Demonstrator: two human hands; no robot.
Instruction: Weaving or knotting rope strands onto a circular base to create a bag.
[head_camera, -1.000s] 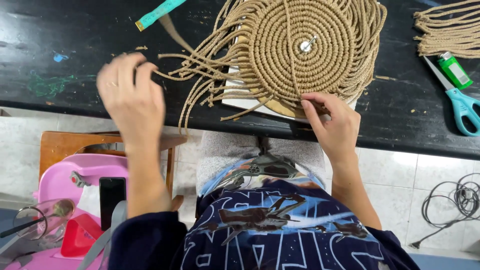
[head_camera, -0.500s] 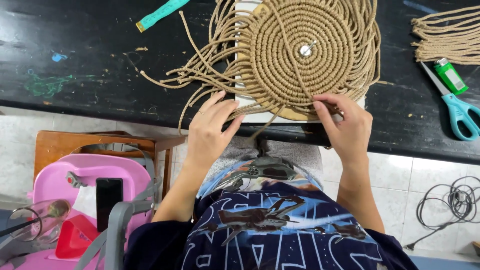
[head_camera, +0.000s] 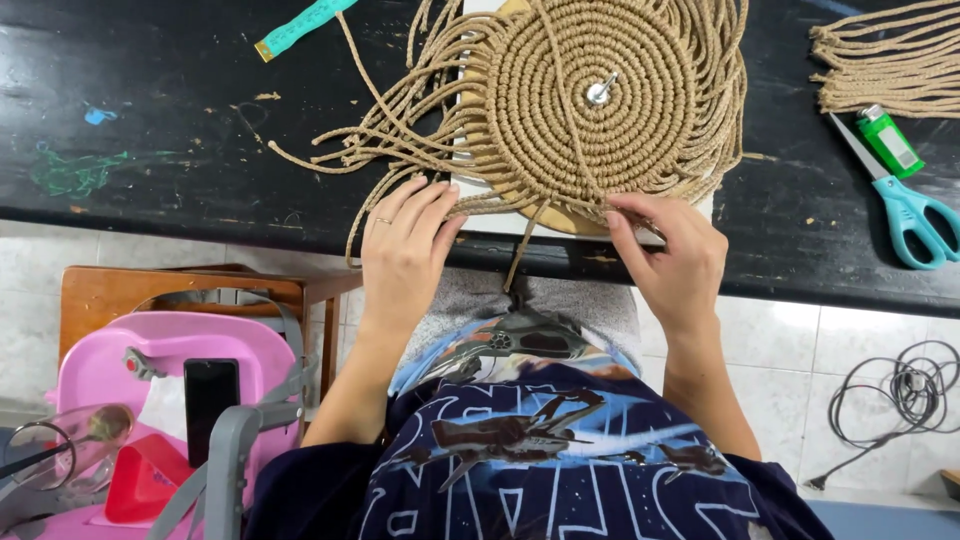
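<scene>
Head view: left hand (head_camera: 405, 250) lies flat, fingers spread on loose cords (head_camera: 400, 150); right hand (head_camera: 672, 262) pinches a cord at the coiled mat (head_camera: 590, 90). Scissors (head_camera: 905, 205) lie right of it.

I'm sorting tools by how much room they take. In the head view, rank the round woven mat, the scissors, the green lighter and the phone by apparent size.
1. Woven mat, by far the largest.
2. Scissors.
3. Phone, which sits lower and nearer the camera, so its rank against the scissors is unsure.
4. Lighter, smallest.
</scene>
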